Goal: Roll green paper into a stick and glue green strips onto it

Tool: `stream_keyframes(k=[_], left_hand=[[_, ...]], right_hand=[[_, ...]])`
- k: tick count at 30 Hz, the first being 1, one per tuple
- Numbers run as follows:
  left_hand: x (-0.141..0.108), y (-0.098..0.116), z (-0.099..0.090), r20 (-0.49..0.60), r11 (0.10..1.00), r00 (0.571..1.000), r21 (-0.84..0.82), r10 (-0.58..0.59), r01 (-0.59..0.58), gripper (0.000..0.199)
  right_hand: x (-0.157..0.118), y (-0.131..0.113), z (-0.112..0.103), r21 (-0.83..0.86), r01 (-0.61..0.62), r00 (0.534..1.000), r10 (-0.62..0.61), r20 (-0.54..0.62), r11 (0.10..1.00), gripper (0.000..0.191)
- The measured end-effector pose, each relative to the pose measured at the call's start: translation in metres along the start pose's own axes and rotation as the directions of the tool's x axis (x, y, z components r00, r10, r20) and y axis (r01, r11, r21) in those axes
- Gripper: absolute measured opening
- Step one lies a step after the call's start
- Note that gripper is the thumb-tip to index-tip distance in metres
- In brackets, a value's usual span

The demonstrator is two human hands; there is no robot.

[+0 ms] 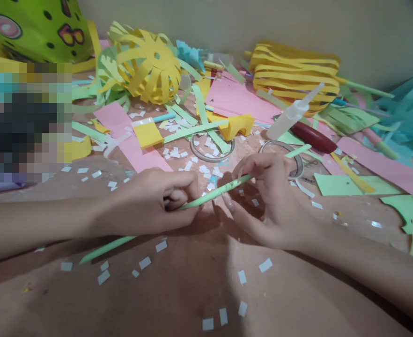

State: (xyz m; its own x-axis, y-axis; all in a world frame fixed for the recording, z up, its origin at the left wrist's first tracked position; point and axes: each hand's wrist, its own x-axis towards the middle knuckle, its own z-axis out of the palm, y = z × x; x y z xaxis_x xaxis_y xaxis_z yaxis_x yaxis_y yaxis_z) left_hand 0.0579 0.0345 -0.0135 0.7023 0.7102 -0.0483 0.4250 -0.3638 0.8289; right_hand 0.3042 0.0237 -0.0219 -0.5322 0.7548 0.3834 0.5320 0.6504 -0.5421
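A thin rolled green paper stick (211, 194) slants across the middle of the view, its lower left end showing past my left wrist and its upper right end beyond my right hand. My left hand (167, 201) is closed around the stick left of centre. With thumb and fingers, my right hand (266, 201) pinches the stick's right part. Small white paper pieces (208, 324) lie around and below both hands. Just behind the hands are two grey rings (212, 158), the right one partly hidden by my right hand.
Yellow strip paper lanterns (150, 65) stand at the back. A translucent glue bottle (287, 119) and a dark red object (313, 136) lie behind my right hand. Pink paper (236, 98), green scraps and blue strips spread around. A green bag (38, 28) is at back left, a blurred patch below it.
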Motion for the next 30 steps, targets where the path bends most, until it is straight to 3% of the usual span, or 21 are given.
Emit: stream_keyframes(k=[10, 16, 21, 27, 30], left_hand=[[0.003, 0.01, -0.007, 0.084, 0.968, 0.983, -0.181, -0.163, 0.176, 0.011], [0.001, 0.019, -0.006, 0.045, 0.935, 0.961, -0.221, -0.273, 0.276, 0.012], [0.002, 0.016, -0.008, 0.075, 0.936, 0.966, -0.239, -0.248, 0.258, 0.011], [0.003, 0.013, -0.008, 0.075, 0.939, 0.965, -0.225, -0.25, 0.261, 0.015], [0.004, 0.013, -0.008, 0.086, 0.949, 0.971, -0.207, -0.224, 0.238, 0.017]], right_hand=[[-0.002, 0.004, 0.005, 0.084, -0.065, 0.998, 0.065, -0.001, 0.994, 0.046], [-0.001, 0.003, 0.003, 0.081, -0.078, 0.997, 0.078, 0.008, 0.994, 0.046], [-0.004, 0.003, 0.005, 0.122, -0.108, 0.994, 0.108, 0.011, 0.987, 0.047], [-0.001, 0.008, 0.002, 0.065, 0.032, 0.999, -0.03, -0.03, 0.997, 0.044], [0.002, 0.014, -0.003, 0.014, 0.157, 0.987, -0.156, -0.029, 0.988, 0.04]])
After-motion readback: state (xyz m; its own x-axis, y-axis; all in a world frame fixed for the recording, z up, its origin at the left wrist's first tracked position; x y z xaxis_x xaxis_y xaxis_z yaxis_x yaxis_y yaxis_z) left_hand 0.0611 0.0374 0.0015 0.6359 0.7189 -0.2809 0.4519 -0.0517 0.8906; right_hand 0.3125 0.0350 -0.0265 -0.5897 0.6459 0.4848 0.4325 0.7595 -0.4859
